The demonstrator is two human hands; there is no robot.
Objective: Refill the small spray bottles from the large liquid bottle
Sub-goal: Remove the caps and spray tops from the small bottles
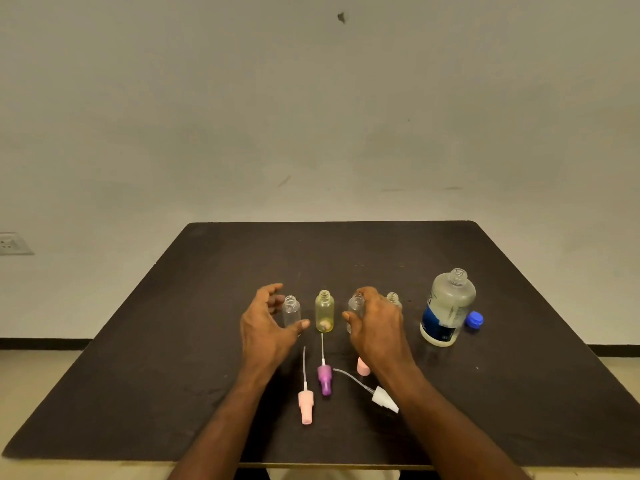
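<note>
four small bottles (325, 311) uncapped in a row mid-table (173, 323), big bottle (446, 308) uncapped at right beside blue cap (474, 319). left hand (266, 327) spread loose around the leftmost. right hand (375, 323) curled over third bottle (356, 308), grip unclear. spray heads (325, 379) lying nearer.

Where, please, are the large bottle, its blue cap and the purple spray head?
large bottle (447, 308): head view, on its clear body.
blue cap (474, 319): head view, on its top.
purple spray head (325, 378): head view, on its collar.
</note>
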